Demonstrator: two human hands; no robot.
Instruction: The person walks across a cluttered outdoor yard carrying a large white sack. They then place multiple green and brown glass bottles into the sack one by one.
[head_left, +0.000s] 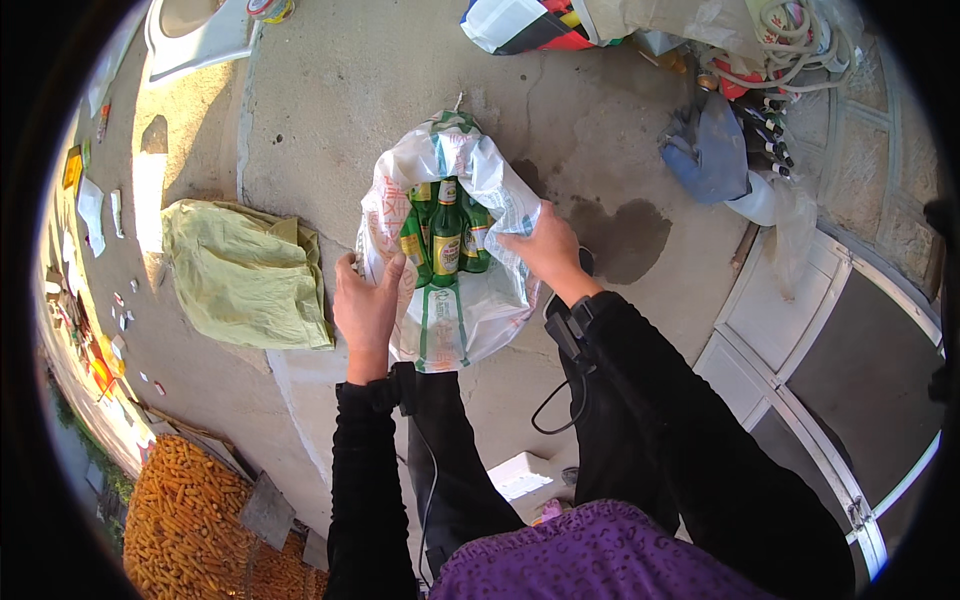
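A white woven plastic sack (465, 322) with red and green print stands in front of me, its mouth spread wide. Several green glass bottles (446, 240) with labels stand inside it, grouped toward the far side. My left hand (367, 311) grips the sack's rim on the left, thumb inside. On the right, my right hand (547, 247) pinches the folded rim. The sack's wall hides the lower part of some bottles.
A flattened yellow-green sack (247, 277) lies on the concrete floor at left. Wet patches (626, 236) darken the floor at right. Dark bottles (772, 139), a coiled hose (802, 56) and bags line the upper right. Corn cobs (187, 517) are heaped at lower left; a framed door (795, 330) is at right.
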